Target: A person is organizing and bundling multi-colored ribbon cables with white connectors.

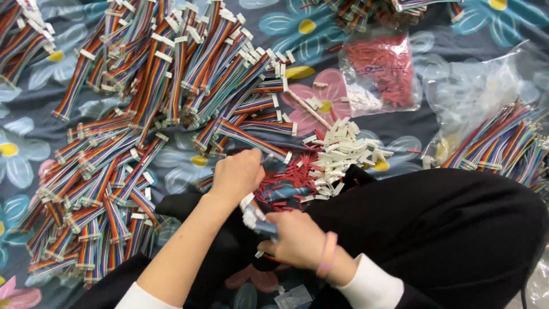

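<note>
My left hand point(237, 174) is closed, knuckles up, just left of a scatter of small red sleeves point(286, 186) and it grips one end of a white-tipped cable piece point(250, 213). Below it my right hand point(297, 240), with a pink band at the wrist, pinches the other end of that same piece. A heap of small white plastic connectors point(337, 151) lies just beyond the red sleeves. A large pile of rainbow ribbon cables point(148, 114) with white ends spreads across the left and top.
A clear bag of red sleeves point(380, 68) lies at the upper right, with more clear bags and another bundle of rainbow cables point(503, 143) at the right edge. My black-trousered leg point(434, 229) fills the lower right. Everything rests on a dark flower-print cloth point(23, 149).
</note>
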